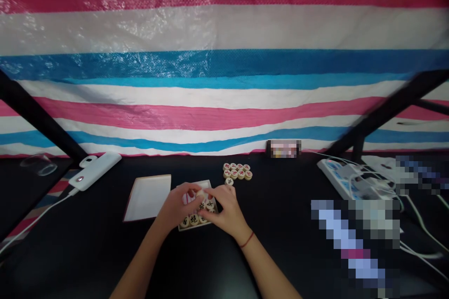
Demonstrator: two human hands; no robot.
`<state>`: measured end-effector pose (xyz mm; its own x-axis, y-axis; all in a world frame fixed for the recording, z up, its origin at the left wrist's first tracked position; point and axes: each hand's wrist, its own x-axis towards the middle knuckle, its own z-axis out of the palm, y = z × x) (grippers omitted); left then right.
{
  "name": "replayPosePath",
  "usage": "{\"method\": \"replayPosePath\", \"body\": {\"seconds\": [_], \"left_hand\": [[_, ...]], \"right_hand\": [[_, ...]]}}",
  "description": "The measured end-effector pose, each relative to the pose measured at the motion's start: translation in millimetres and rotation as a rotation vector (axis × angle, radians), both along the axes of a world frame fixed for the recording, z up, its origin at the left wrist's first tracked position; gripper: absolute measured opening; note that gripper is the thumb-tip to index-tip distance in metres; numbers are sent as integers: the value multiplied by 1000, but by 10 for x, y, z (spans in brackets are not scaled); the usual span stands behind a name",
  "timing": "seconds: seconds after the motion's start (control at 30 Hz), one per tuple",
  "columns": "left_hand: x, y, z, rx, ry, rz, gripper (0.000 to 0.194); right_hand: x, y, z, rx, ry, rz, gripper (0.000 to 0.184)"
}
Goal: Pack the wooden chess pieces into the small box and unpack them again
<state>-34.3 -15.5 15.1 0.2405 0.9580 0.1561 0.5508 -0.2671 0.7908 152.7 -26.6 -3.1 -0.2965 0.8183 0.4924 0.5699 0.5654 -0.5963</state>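
Both of my hands are over a white open box (195, 228) with xiangqi pieces (194, 219) in it, black characters facing up along its near side. My left hand (178, 204) reaches in from the left with curled fingers, closed around a pale xiangqi piece (200, 194). From the right, my right hand (226, 209) has its thumb and fingers closed about xiangqi pieces (210, 205) at the box's right side. The fingers partly hide what they grip. Beyond my right hand, several red-marked xiangqi pieces (237, 174) lie in rows on the desk, with one dark-marked piece (229, 181) in front.
A box lid (149, 198) lies left of the box on the black desk (196, 261). Farther left are a white device (96, 171) with a cable and a clear cup (40, 165). At right stands a power strip (335, 178) with tangled cables. Striped sheeting (210, 117) hangs behind.
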Motion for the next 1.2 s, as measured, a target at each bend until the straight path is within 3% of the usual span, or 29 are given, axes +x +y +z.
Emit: {"method": "replayPosePath", "body": {"seconds": [0.13,0.23,0.4,0.53,0.73,0.87,0.97,1.07,1.2], "left_hand": [[132,-28,-4,-87,-183,-17,25],[170,-21,-64,-154,-301,17,29],[177,22,-126,-263,-562,165,41],[165,44,-137,-298,-678,251,42],[102,67,-186,-255,-640,331,49],[81,67,-205,-226,-541,285,53],[109,25,-190,-138,-307,204,45],[174,-41,-176,51,-48,122,34],[259,-110,-206,214,43,-32,37]], "right_hand": [[-37,-14,-2,58,4,-16,19],[28,14,1,97,19,-71,19],[369,153,-27,144,124,-467,19],[656,267,-163,15,58,-569,25],[716,292,-318,-208,-75,-548,16],[662,262,-243,-200,-108,-550,16],[548,207,-109,-78,35,-584,23],[321,112,12,16,169,-426,19],[8,-10,71,24,159,-117,12]]}}
